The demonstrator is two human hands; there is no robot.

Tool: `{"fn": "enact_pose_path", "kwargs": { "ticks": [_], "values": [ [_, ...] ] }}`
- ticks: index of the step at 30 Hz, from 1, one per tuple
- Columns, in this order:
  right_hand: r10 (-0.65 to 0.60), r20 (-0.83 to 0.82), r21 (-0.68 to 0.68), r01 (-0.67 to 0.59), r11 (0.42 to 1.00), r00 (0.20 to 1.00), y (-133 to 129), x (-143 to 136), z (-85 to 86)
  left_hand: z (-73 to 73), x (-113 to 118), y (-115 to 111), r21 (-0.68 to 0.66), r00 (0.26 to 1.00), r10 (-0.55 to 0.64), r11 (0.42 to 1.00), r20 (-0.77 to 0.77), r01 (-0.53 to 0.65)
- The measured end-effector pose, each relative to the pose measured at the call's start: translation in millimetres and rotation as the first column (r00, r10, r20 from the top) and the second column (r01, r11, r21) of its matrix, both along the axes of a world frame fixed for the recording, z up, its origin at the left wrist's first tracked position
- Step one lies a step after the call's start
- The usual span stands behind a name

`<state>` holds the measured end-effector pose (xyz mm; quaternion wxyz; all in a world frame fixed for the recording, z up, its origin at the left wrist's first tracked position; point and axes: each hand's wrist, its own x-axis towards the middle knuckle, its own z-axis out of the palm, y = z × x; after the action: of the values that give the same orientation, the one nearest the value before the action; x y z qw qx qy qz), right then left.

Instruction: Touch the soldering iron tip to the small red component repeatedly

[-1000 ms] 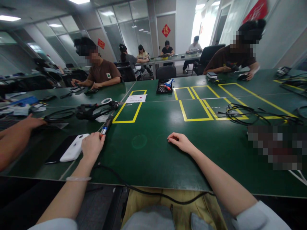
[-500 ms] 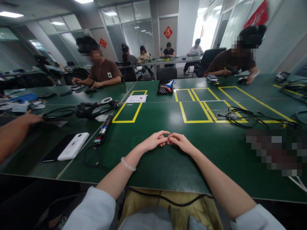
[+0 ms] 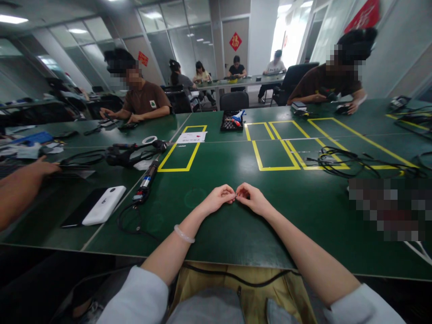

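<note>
My left hand (image 3: 220,199) and my right hand (image 3: 250,198) meet fingertip to fingertip just over the green table (image 3: 216,238). Both are closed in a pinch. Something tiny and dark seems to sit between the fingertips, too small to name. A pale bracelet (image 3: 184,234) rings my left wrist. Left of my hands lies a dark screwdriver-like tool (image 3: 146,182) with a cord, and beyond it a white device resembling a power bank (image 3: 104,206) beside a black flat object (image 3: 83,210).
Yellow tape rectangles (image 3: 278,168) mark the table. A black tray (image 3: 232,120) with small tools stands at the back. Black cables (image 3: 340,159) lie right. A co-worker's arm (image 3: 23,189) reaches in from the left; two people sit opposite.
The fingers of both hands have curled in more tightly, and the fingertips have come together. A reddish spot seen between them earlier no longer shows. The view has shifted slightly.
</note>
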<state>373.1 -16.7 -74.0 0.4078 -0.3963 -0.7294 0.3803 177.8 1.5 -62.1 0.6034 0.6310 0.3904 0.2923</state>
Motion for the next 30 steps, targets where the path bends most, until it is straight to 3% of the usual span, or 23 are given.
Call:
{"fn": "enact_pose_path", "kwargs": {
  "ticks": [17, 20, 23, 25, 26, 28, 30],
  "values": [
    [-0.014, 0.057, 0.012, 0.013, 1.0, 0.998, 2.3, 3.0, -4.2, 1.0, 0.9, -2.5, 0.134, 0.999, 0.008, 0.991, -0.049, -0.002],
    [-0.017, 0.056, -0.029, 0.019, 0.999, 0.998, 2.9, 4.5, -4.0, 13.1, -13.3, -2.3, 0.155, 0.989, -0.024, 0.987, -0.147, 0.047],
    [-0.012, 0.048, -0.068, 0.015, 0.998, 0.999, 3.7, 5.2, -4.5, 29.9, -49.3, 1.0, 0.215, 0.942, -0.042, 0.969, -0.332, 0.119],
    [-0.009, 0.039, -0.064, 0.012, 0.998, 0.999, 3.7, 4.8, -4.5, 38.2, -86.6, 5.7, 0.34, 0.87, 0.086, 0.935, -0.486, 0.098],
    [-0.007, 0.037, -0.06, 0.009, 0.998, 0.999, 3.5, 4.6, -4.2, 40.6, -108.5, 8.7, 0.437, 0.799, 0.212, 0.897, -0.563, 0.07],
    [-0.002, 0.034, -0.056, 0.004, 0.998, 0.999, 2.8, 4.0, -3.3, 41.7, -156.3, 15.0, 0.614, 0.54, 0.5, 0.788, -0.677, 0.041],
    [0.0, 0.042, -0.056, 0.003, 0.998, 0.999, 1.9, 3.5, -1.9, 38.3, -205.0, 20.6, 0.712, 0.21, 0.698, 0.702, -0.685, -0.015]
  ]
}}
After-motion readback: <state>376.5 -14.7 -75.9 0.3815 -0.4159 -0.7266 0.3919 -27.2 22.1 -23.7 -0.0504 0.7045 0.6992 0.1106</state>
